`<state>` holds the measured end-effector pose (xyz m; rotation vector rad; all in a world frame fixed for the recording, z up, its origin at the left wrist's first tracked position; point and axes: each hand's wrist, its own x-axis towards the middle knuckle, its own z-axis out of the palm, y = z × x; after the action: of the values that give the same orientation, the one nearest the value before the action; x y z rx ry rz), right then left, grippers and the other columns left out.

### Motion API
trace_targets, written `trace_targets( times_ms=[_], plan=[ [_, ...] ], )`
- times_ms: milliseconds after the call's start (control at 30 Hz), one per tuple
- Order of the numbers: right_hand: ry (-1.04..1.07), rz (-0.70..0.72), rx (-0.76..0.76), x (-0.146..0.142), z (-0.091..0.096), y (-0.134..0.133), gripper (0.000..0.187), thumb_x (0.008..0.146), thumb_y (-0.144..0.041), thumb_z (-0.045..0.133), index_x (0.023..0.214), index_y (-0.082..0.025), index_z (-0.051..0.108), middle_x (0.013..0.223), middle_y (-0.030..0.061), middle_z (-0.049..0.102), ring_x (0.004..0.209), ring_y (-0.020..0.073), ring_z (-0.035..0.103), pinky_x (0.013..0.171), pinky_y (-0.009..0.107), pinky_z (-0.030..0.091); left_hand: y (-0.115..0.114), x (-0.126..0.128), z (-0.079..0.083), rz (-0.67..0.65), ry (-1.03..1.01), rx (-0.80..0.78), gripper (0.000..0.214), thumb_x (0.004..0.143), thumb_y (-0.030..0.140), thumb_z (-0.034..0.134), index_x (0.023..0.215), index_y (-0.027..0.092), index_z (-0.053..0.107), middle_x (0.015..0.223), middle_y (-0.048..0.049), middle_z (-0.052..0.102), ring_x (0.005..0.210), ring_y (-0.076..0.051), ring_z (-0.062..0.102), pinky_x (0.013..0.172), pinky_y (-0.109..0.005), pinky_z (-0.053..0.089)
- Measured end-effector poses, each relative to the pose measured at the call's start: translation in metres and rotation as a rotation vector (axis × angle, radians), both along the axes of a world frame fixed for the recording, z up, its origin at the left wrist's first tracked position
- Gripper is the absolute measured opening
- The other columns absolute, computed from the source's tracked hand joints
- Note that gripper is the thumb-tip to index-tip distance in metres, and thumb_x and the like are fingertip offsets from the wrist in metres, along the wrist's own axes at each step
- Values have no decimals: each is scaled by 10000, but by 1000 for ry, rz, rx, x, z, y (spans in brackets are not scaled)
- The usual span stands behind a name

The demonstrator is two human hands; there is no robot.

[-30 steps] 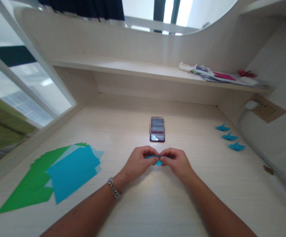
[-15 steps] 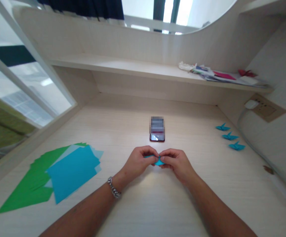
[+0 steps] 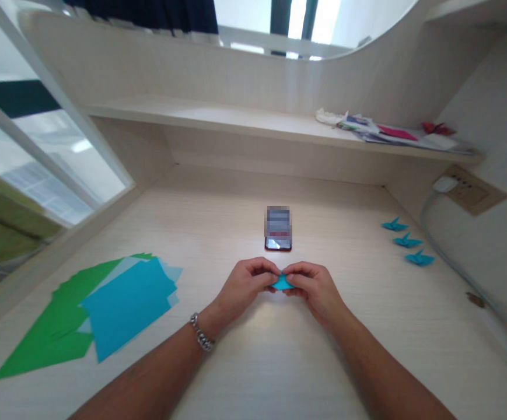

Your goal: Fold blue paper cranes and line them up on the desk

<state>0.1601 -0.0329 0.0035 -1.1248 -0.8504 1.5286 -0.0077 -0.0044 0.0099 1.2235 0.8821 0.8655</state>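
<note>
A small folded piece of blue paper [image 3: 282,283] is pinched between both my hands just above the pale wooden desk [image 3: 253,361], near its middle. My left hand [image 3: 244,286], with a metal bracelet on the wrist, grips the paper's left side with closed fingers. My right hand [image 3: 314,289] grips the right side, fingers curled. A phone [image 3: 278,228] lies flat just beyond my hands.
A stack of green and blue paper sheets [image 3: 104,306] lies at the left. Three finished blue folded figures [image 3: 407,241] sit in a row at the right. A shelf [image 3: 253,119] above holds papers [image 3: 384,133]; a wall socket [image 3: 469,189] and cable are at far right.
My fingers have shifted slightly on the blue paper, whose lower flap now shows more between the hands. The hands stay in the same spot.
</note>
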Motion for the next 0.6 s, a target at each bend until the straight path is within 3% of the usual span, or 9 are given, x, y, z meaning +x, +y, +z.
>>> trace_targets(
  times_ms=[267,600],
  plan=[
    [-110,-16,13,0,-8,2,224,615,-331,798,742,-159,730,687,33,694,598,138,624,564,260,518,1,-1,-1,-13,97,112,86,707,111,651,775,135,699,725,-28,684,668,-130,616,673,-260,508],
    [-264,-88,86,-1,-5,3,216,622,-319,782,741,-148,726,640,38,698,556,153,632,546,280,525,4,1,-9,11,-59,-44,105,771,148,603,834,128,685,775,-49,689,693,-155,650,688,-309,547]
  ],
)
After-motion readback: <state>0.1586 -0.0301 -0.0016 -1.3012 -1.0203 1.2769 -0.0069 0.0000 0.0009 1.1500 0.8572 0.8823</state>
